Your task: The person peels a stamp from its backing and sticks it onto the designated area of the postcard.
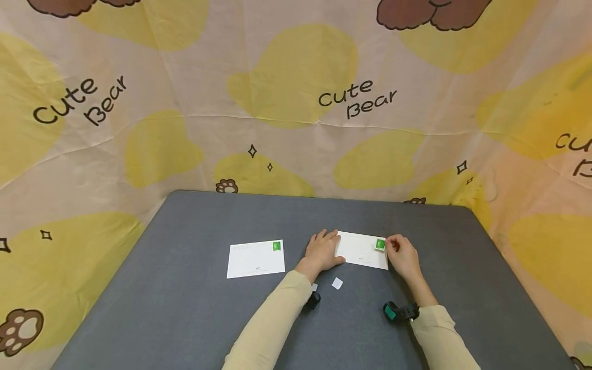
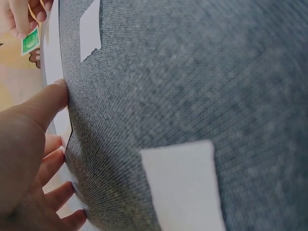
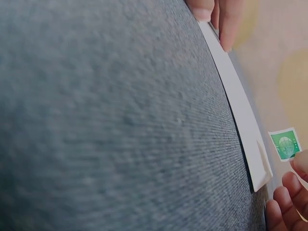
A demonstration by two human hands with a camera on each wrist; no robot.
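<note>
A white postcard (image 1: 358, 249) lies on the grey table, slightly turned. My left hand (image 1: 322, 250) rests across its left end, thumb on the near edge and the other fingers spread toward the far side. Between thumb and index finger, my right hand (image 1: 403, 255) pinches a green stamp (image 3: 285, 144) by its edge. In the right wrist view the stamp stands tilted above the postcard's right end. From the head view, it appears over the top right corner. Whether its lower edge touches the card I cannot tell.
Left of my hands lies a second white postcard (image 1: 256, 259) with a green stamp (image 1: 276, 246) at its top right corner. Small white paper squares (image 1: 337, 283) lie near my left wrist. A printed cloth (image 1: 296, 103) hangs behind the grey table (image 1: 185, 308).
</note>
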